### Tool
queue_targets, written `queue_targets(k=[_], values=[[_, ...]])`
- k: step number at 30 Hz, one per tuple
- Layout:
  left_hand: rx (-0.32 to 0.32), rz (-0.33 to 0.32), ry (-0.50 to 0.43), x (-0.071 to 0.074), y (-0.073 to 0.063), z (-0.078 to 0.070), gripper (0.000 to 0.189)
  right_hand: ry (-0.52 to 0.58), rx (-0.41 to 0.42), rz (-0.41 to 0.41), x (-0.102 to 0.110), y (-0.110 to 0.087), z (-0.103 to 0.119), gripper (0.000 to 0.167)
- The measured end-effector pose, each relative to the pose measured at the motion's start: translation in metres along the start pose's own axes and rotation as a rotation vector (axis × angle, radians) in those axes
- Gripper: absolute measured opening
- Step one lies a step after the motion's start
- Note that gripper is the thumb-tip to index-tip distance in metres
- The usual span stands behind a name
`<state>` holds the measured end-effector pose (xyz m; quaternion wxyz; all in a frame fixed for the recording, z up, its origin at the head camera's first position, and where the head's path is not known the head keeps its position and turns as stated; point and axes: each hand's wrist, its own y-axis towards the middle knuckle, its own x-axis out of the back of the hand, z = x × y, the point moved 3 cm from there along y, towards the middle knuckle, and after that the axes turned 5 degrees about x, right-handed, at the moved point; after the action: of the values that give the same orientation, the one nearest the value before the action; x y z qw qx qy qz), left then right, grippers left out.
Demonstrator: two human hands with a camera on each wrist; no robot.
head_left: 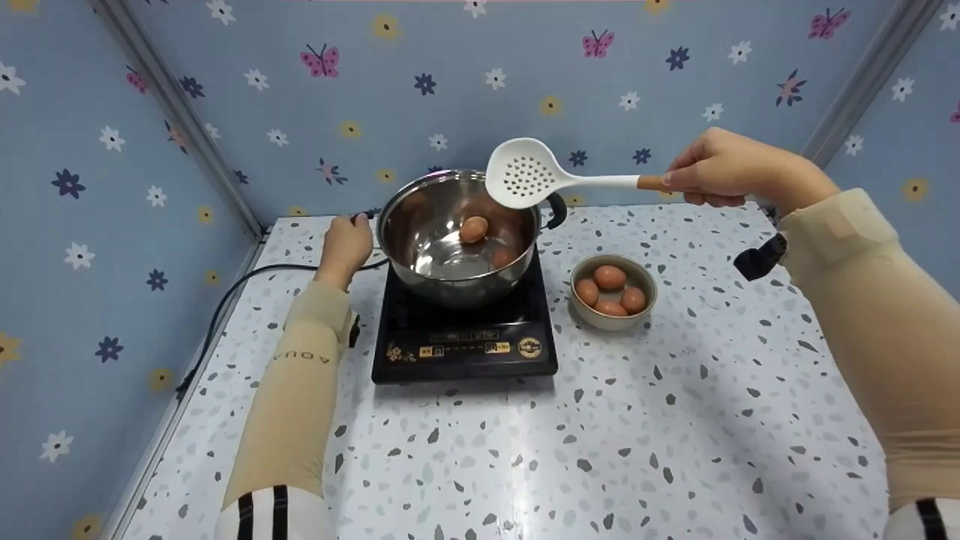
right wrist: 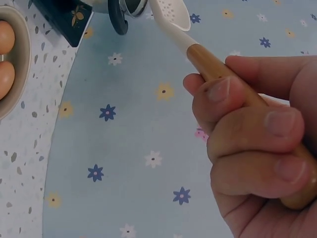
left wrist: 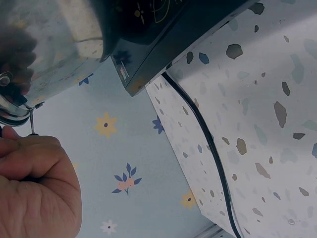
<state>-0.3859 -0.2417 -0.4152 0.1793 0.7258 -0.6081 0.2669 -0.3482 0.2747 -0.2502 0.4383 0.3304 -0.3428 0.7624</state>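
My left hand grips the left handle of a steel pot, its fingers curled round it; in the left wrist view the fist hides most of that handle. Inside the pot lies a brown egg, with a dimmer brown egg shape to its lower right. My right hand holds a white skimmer by its wooden handle, fingers wrapped round the grip. The skimmer's perforated head overlaps the pot's upper right rim in the head view, and no egg lies on it.
Under the pot is a black induction cooker. A beige bowl of several brown eggs stands to its right. A black cable runs leftward across the speckled table. The patterned wall rises right behind the pot.
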Motion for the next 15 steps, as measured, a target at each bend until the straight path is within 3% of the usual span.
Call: queue_targets(k=[5,11,15], values=[[0.013,0.018,-0.004,0.000,-0.001,0.001,0.051,-0.029,0.022,0.010,-0.008,0.012,0.013,0.038],[0.010,0.009,0.002,0.000,0.000,0.001,0.040,-0.065,0.048,0.010,-0.021,0.028,0.026,0.036],[0.006,0.003,0.006,-0.001,0.000,0.001,0.043,-0.117,0.056,-0.015,-0.030,0.037,0.032,0.036]])
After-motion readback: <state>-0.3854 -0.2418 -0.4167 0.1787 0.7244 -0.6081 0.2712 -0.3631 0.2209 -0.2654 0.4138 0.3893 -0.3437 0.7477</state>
